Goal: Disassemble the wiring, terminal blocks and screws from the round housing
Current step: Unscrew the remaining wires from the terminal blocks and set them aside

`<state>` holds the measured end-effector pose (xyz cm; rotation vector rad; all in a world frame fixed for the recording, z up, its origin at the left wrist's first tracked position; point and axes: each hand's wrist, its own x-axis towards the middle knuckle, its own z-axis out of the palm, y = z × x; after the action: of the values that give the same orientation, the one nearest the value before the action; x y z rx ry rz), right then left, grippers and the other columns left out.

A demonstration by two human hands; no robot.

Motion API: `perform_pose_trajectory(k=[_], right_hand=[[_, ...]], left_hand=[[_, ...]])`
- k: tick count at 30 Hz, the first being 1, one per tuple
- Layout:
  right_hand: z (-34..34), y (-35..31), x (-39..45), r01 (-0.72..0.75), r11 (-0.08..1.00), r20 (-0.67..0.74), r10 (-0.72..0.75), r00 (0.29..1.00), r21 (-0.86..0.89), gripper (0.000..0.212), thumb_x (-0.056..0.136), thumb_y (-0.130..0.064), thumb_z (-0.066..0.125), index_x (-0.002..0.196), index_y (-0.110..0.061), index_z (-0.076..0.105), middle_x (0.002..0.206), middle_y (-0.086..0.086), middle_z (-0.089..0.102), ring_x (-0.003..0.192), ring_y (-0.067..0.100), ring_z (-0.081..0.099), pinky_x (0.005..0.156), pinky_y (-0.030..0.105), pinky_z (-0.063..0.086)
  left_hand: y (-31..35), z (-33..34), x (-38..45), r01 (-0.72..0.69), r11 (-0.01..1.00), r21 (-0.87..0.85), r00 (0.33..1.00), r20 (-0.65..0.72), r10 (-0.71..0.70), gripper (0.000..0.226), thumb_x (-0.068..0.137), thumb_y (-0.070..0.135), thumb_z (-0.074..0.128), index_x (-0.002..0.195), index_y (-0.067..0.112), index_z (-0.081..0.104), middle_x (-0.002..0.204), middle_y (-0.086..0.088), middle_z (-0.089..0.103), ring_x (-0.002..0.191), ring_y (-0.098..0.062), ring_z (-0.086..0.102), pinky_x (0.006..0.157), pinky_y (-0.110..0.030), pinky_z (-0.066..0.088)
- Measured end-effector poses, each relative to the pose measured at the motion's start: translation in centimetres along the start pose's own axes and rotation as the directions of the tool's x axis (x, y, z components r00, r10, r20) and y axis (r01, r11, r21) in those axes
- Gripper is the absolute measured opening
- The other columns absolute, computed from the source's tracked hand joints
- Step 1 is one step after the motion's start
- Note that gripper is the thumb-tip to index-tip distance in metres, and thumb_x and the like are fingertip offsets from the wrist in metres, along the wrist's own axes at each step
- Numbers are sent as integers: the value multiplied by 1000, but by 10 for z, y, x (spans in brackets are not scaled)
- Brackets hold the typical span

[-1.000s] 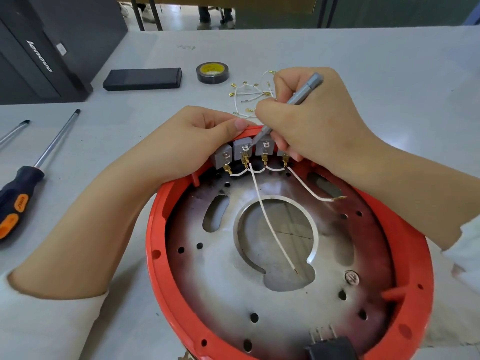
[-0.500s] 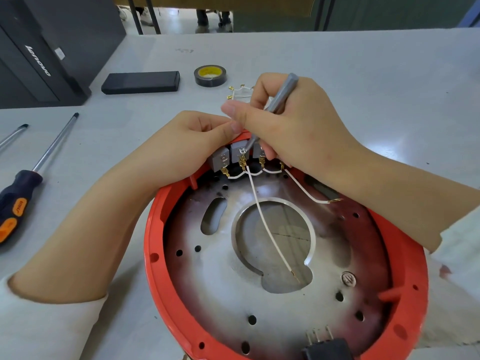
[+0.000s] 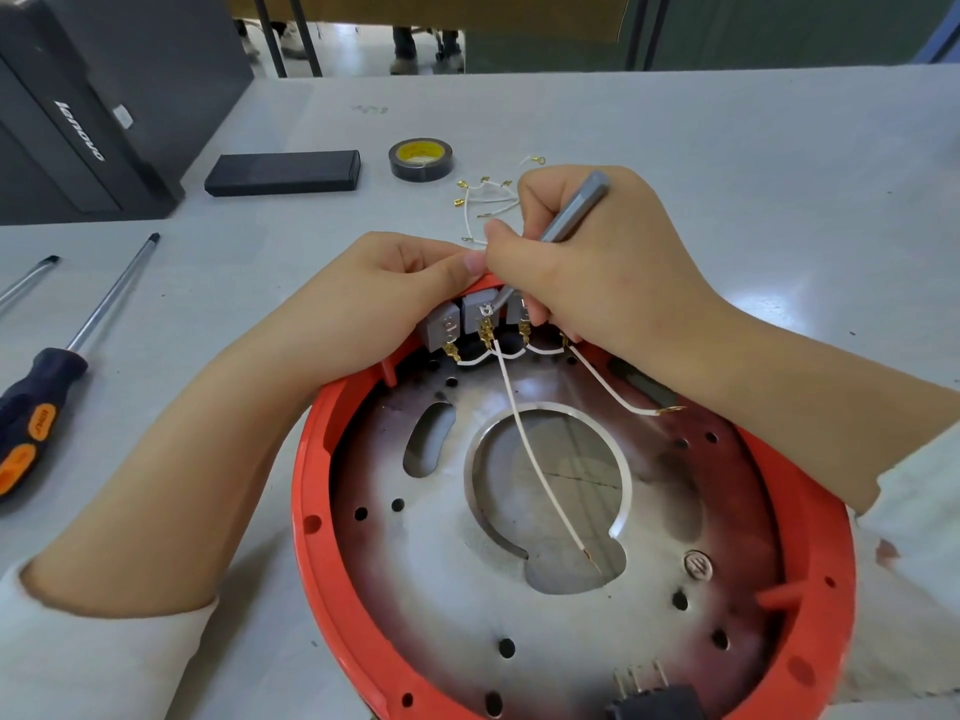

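Grey terminal blocks (image 3: 480,315), white-wired, line the red round housing's (image 3: 311,491) far rim.

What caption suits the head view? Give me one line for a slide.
Right hand works a small screwdriver on a terminal block while left hand steadies the red housing.

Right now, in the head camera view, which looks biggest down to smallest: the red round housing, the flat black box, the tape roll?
1. Red round housing, by far the largest, though it is also nearest the camera.
2. Flat black box.
3. Tape roll, smallest.
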<state>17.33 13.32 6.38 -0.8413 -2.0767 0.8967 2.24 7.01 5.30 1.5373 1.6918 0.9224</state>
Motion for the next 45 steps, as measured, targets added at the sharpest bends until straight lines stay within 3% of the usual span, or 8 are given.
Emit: perform_pose_trajectory(k=[10, 17, 27, 30, 38, 40, 42, 45], right_hand=[[-5, -6, 14, -182, 983, 153, 175, 973, 34, 41, 75, -4, 59, 49, -15, 29, 37, 9, 46, 23, 12, 35, 32, 12, 24], [-4, -8, 25, -273, 961, 199, 276, 940, -43, 37, 74, -5, 53, 50, -16, 28, 33, 3, 46, 22, 15, 35, 31, 11, 23], [-4, -12, 26, -254, 955, 232, 285, 930, -155, 30, 78, -9, 54, 51, -12, 41, 34, 1, 49, 24, 13, 38, 31, 12, 26], [-10, -10, 20, -252, 967, 229, 252, 940, -30, 30, 79, -9, 53, 54, -14, 38, 38, 5, 51, 26, 16, 40, 31, 15, 26], [-31, -23, -15, -67, 998, 339, 70, 938, -20, 38, 89, -55, 53, 81, -20, 64, 51, 3, 63, 32, 21, 51, 37, 16, 38], [-37, -29, -22, -65, 994, 371, 93, 924, -88, 42, 83, -61, 53, 76, -22, 67, 47, -1, 60, 31, 15, 50, 38, 17, 39], [-41, -31, -27, 72, 948, 413, 66, 908, -310, 40, 79, -63, 53, 69, -27, 65, 53, -11, 60, 46, 7, 54, 48, 23, 43], [-37, -32, -33, 321, 691, 449, 6, 894, -648, 33, 81, -62, 42, 79, -37, 62, 79, -13, 62, 76, 6, 54, 62, 31, 40]], left_hand=[[0, -1, 1, -18, 1000, 16, 999, 27, 18, 26, 95, 44, 49, 90, 39, 75, 104, -23, 69, 89, -28, 64, 99, -50, 42], [0, 0, 2, -52, 998, 43, 999, 8, 52, 26, 95, 46, 48, 85, 59, 68, 110, -32, 61, 84, -15, 46, 80, -33, 35], [-3, 0, 2, -48, 999, -7, 998, 33, 49, 27, 94, 47, 48, 89, 42, 74, 107, -29, 65, 85, -17, 49, 82, -35, 37], [-3, -1, 1, -36, 999, -2, 998, 47, 36, 27, 97, 45, 48, 95, 40, 74, 105, -31, 64, 85, -19, 50, 83, -54, 46], [0, 0, -1, -25, 1000, 19, 1000, 4, 25, 37, 95, 43, 50, 65, 34, 71, 57, -7, 46, 55, -19, 35, 51, -26, 34], [1, 0, -1, -37, 999, 15, 999, 35, 36, 34, 97, 39, 49, 75, 35, 74, 70, -12, 66, 63, -28, 53, 67, -37, 49], [-1, 0, -2, -24, 999, -29, 999, 44, 25, 27, 98, 37, 49, 97, 30, 75, 90, -1, 75, 86, -14, 69, 86, -30, 51], [-1, 1, -1, -6, 999, -45, 1000, 30, 7, 27, 97, 37, 50, 107, 28, 73, 95, 12, 75, 95, -4, 68, 87, -17, 51]])
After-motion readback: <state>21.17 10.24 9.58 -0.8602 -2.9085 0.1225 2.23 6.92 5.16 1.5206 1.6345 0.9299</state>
